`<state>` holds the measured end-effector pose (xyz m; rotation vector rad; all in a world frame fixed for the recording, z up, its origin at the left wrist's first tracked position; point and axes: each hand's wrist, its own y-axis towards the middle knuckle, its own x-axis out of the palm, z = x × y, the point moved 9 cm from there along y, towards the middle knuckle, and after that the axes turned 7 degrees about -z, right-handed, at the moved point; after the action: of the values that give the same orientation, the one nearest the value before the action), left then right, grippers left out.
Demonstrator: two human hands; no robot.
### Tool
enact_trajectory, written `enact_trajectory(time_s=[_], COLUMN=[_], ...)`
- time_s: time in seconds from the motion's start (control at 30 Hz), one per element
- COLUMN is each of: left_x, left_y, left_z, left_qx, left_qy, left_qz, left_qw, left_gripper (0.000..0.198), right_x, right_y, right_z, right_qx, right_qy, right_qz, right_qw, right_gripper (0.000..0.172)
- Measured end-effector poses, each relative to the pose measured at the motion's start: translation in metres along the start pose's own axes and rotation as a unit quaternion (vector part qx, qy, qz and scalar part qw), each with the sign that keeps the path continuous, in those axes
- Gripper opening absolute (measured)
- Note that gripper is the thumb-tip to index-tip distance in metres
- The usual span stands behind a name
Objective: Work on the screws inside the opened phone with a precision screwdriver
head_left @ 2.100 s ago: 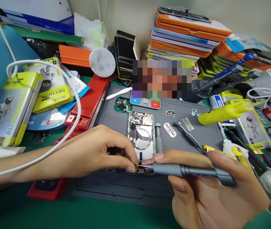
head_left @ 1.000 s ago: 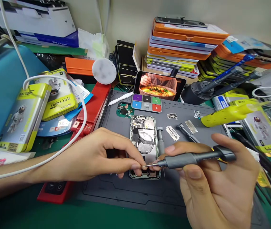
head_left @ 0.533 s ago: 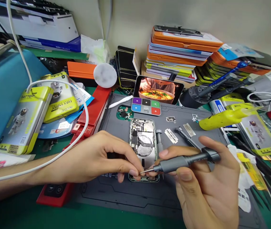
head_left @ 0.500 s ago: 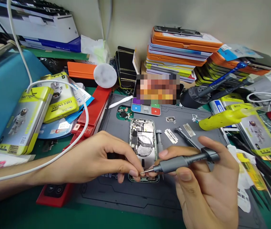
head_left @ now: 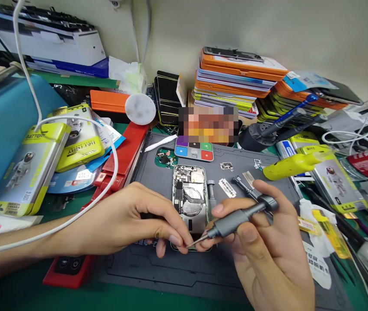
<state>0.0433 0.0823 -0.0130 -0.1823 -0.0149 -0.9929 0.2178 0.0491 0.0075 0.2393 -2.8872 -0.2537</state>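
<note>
Roughly midway along the grey repair mat (head_left: 158, 270), toward its front edge, the opened phone (head_left: 190, 194) lies flat. The left hand (head_left: 128, 220) curls at the phone's near end, thumb and forefinger pinched together; anything between them is too small to tell. The right hand (head_left: 268, 255) grips a grey screwdriver (head_left: 236, 218), its tip right at those fingertips.

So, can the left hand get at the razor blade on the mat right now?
Probably not directly. The razor blade lies past the opened phone, just behind the right hand and its screwdriver, which cross the way; the left hand is also busy, fingers pinching at the screwdriver tip.
</note>
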Motion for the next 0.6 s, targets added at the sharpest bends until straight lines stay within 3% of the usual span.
enact_trajectory(time_s=[0.1, 0.23, 0.47, 0.6], left_x=[-0.006, -0.011, -0.013, -0.012], left_y=[0.001, 0.002, 0.003, 0.002], left_z=[-0.003, -0.006, -0.002, -0.005], left_qx=[-0.037, -0.08, -0.059, -0.061], left_qy=[0.035, 0.061, 0.034, 0.008], left_qz=[0.036, 0.064, 0.073, 0.071], left_qw=[0.998, 0.993, 0.995, 0.996], left_gripper=[0.017, 0.02, 0.024, 0.025], right_x=[-0.001, 0.004, 0.011, 0.008], right_y=[0.0, -0.004, -0.011, -0.012], right_z=[-0.002, -0.014, -0.014, -0.013], right_qx=[0.002, -0.057, -0.121, -0.14], right_qy=[0.003, -0.079, -0.219, -0.248], right_qz=[0.0, -0.017, -0.074, -0.072], right_qw=[1.0, 0.995, 0.965, 0.956], right_gripper=[0.039, 0.048, 0.077, 0.08])
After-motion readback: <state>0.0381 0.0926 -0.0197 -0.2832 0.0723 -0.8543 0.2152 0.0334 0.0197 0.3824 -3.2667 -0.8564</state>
